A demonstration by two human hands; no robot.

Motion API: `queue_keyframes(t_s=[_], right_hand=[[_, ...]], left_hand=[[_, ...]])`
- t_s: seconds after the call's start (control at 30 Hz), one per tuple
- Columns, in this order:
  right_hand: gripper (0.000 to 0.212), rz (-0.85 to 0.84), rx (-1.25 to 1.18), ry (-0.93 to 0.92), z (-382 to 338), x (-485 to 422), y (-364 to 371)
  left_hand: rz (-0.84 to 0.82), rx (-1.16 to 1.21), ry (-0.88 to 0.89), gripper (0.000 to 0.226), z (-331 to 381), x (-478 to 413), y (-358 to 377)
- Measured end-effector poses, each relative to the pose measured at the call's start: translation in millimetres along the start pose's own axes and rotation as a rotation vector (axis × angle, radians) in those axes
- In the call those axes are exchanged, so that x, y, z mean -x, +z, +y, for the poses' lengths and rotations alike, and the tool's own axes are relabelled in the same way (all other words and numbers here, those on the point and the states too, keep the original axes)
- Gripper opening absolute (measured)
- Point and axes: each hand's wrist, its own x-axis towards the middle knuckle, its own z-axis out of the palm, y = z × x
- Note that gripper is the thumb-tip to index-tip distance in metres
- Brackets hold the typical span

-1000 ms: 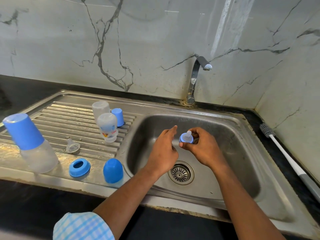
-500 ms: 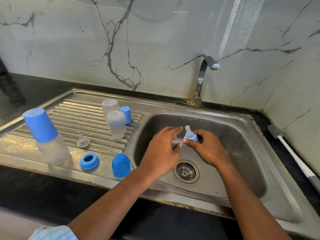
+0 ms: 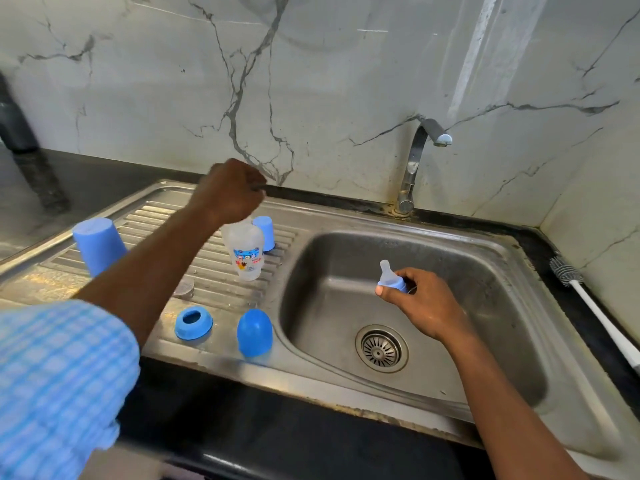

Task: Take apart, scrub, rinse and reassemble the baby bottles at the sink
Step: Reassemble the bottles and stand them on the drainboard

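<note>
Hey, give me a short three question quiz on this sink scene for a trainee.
1. True or false: the brush lies on the counter.
2. Fill in: the dome cap stands on the ____.
3. The right hand holds: A nipple, B brush, C dome cap.
Key: 1 true; 2 drainboard; 3 A.

A white marble-look wall (image 3: 346, 81) with grey veins fills the back and turns a corner at the right. At its foot stands a curved chrome tap (image 3: 414, 161), spout pointing right. A black countertop (image 3: 104, 174) runs below the wall. At the far left edge is a dark, blurred object (image 3: 14, 126)
</note>
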Motion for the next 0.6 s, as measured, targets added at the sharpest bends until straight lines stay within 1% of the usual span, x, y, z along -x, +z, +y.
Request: queue_keyframes(t_s=[0.07,0.17,0.27,0.33,0.5,0.53,0.6], right_hand=[[0.03,-0.003,0.002,0.002,0.8,-0.9,0.6],[0.03,-0.008,0.01,0.002,0.6,-1.9,1.0],[0.029,-0.01,0.008,-0.001,0.6,-2.7,1.6],[0.028,-0.01,0.005,-0.001,1.2,-2.7,1.7],[0.025,-0.012,0.005,-0.001,1.7,-3.5,2.2],[0.025,-0.014,0.005,-0.001,1.3,-3.7,2.3],[0.026,-0.016,-0.005,0.007,1.1,-4.8,2.6]], left_hand=[[-0.072,-0.064,-0.096,0.033,-16.8,-14.8,-1.0],[-0.17,-0.093,-0.148,0.048,-27.9,-21.3,3.8],[-0.207,-0.062,-0.216,0.065,-35.9,-24.1,10.9],[-0.211,-0.052,-0.254,0.07,-40.1,-25.4,14.2],[-0.094,-0.047,-0.302,0.06,-47.7,-27.1,13.2],[-0.047,-0.041,-0.303,0.059,-45.5,-27.8,9.6],[0.118,-0.062,-0.255,0.058,-33.4,-29.2,-1.4]])
